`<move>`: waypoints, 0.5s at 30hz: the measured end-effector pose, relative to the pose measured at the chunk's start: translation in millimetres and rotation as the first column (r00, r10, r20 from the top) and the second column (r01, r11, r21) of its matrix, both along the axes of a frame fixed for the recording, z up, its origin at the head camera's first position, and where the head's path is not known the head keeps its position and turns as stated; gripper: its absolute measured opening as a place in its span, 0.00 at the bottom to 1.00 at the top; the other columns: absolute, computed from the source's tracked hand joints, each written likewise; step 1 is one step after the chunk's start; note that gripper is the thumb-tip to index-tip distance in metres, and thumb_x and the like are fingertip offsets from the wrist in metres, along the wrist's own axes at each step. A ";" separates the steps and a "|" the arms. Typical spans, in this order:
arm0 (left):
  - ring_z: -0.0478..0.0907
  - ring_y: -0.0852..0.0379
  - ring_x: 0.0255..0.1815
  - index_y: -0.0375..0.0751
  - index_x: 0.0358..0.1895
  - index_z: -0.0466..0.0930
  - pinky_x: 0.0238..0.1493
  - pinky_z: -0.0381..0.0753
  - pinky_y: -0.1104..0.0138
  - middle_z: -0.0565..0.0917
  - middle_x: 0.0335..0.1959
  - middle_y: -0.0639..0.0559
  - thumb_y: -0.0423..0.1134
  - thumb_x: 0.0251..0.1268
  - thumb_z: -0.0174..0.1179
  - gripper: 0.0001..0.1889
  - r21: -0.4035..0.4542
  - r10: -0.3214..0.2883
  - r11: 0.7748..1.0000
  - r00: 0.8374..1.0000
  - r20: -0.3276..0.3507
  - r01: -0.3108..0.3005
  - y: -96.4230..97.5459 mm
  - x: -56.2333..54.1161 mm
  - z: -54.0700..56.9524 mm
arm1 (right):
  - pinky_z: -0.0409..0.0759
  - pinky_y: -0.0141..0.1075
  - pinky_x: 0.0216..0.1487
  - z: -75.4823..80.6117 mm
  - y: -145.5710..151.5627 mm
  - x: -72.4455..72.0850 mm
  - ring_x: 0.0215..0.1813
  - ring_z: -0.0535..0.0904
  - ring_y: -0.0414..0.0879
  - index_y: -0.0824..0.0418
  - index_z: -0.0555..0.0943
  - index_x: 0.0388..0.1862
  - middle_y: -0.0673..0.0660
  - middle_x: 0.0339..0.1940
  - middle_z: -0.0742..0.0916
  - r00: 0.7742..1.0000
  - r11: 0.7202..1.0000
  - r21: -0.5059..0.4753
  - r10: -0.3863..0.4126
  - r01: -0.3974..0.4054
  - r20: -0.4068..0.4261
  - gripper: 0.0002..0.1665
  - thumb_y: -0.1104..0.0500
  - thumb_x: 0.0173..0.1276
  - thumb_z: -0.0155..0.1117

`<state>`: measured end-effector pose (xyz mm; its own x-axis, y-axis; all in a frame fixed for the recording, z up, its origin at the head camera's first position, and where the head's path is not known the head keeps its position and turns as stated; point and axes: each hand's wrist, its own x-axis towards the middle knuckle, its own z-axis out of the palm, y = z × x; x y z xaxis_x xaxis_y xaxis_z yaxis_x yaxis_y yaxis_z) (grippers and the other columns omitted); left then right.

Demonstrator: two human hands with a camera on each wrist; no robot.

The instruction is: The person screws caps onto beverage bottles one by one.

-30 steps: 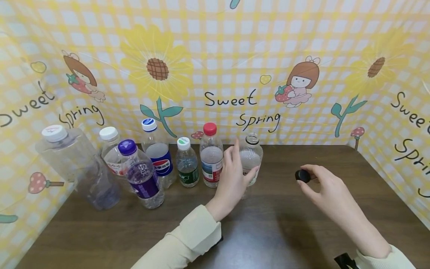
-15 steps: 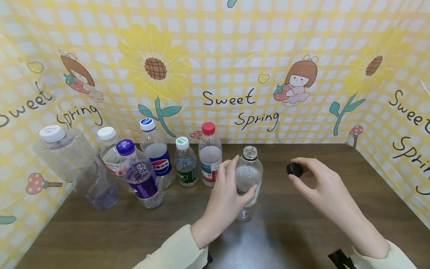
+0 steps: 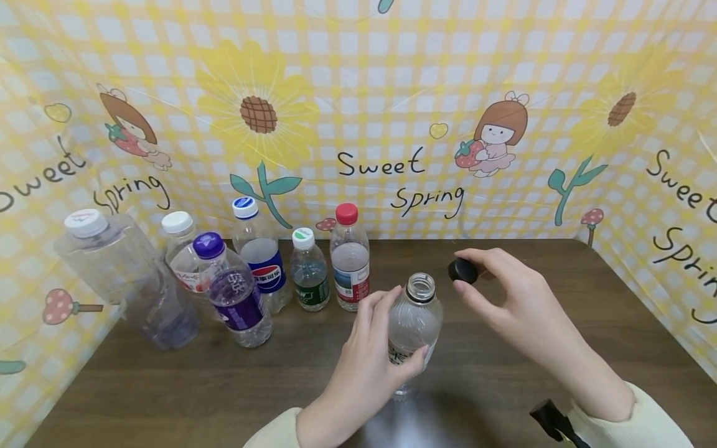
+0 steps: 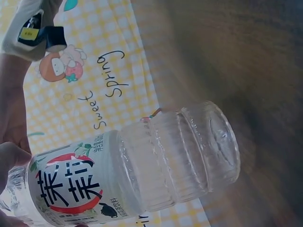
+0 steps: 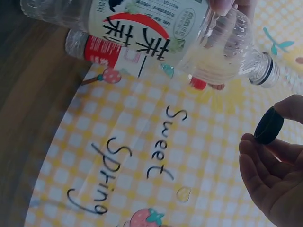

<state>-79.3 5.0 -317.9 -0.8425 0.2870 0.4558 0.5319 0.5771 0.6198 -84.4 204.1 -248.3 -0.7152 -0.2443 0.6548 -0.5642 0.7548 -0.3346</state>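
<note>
My left hand (image 3: 372,358) grips a clear plastic bottle (image 3: 417,320) around its upper body, thumb on the near side. The bottle's mouth is uncapped, with a dark ring below the thread. In the left wrist view its pale label (image 4: 71,182) shows large black characters on a red circle. To the right of the neck, my right hand (image 3: 518,305) pinches a black bottle cap (image 3: 463,270) between thumb and fingers. The right wrist view shows the cap (image 5: 269,126) tilted, apart from the bottle's threaded neck (image 5: 264,70).
Left of my hands stand several capped bottles: a red-capped one (image 3: 350,261), a small green-labelled one (image 3: 310,274), a Pepsi bottle (image 3: 263,261), a purple-labelled one (image 3: 238,298), a white-capped one (image 3: 182,249) and a large translucent one (image 3: 129,274). A checked cloth (image 3: 358,93) encloses the brown table (image 3: 538,261).
The left hand has brought the bottle nearer, down in the head view. The right hand has carried the black cap leftward and slightly up, closer to the bottle's mouth.
</note>
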 end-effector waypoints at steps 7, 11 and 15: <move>0.73 0.52 0.57 0.41 0.66 0.62 0.50 0.81 0.58 0.70 0.59 0.47 0.43 0.48 0.73 0.41 -0.013 0.003 1.000 0.998 -0.057 -0.003 -6.1 3.9 -1.6 | 0.74 0.24 0.45 6.9 -15.9 -0.6 0.41 0.76 0.34 0.58 0.79 0.53 0.45 0.40 0.83 0.990 0.990 0.037 0.138 -0.137 -0.015 0.24 0.68 0.56 0.69; 0.73 0.52 0.56 0.40 0.65 0.62 0.50 0.81 0.59 0.72 0.57 0.47 0.43 0.47 0.73 0.41 -0.017 0.002 1.000 0.998 -0.064 -0.003 -9.3 2.2 -2.8 | 0.77 0.32 0.42 8.1 -23.5 -2.5 0.41 0.76 0.34 0.57 0.79 0.54 0.46 0.42 0.84 0.983 0.980 0.077 0.182 -0.182 0.001 0.24 0.66 0.58 0.68; 0.73 0.52 0.56 0.40 0.65 0.62 0.50 0.81 0.59 0.72 0.57 0.46 0.42 0.48 0.73 0.40 -0.019 -0.006 1.000 0.999 -0.040 0.006 -11.0 1.6 -4.3 | 0.79 0.34 0.44 7.5 -27.3 -4.2 0.43 0.78 0.35 0.58 0.79 0.54 0.47 0.44 0.84 0.981 0.976 0.099 0.192 -0.193 0.026 0.22 0.64 0.58 0.69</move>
<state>-77.7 -6.0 -322.3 -0.8222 0.3007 0.4834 0.5593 0.5849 0.5874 -88.7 176.7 -240.8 -0.6590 -0.4424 0.6083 -0.6972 0.6628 -0.2733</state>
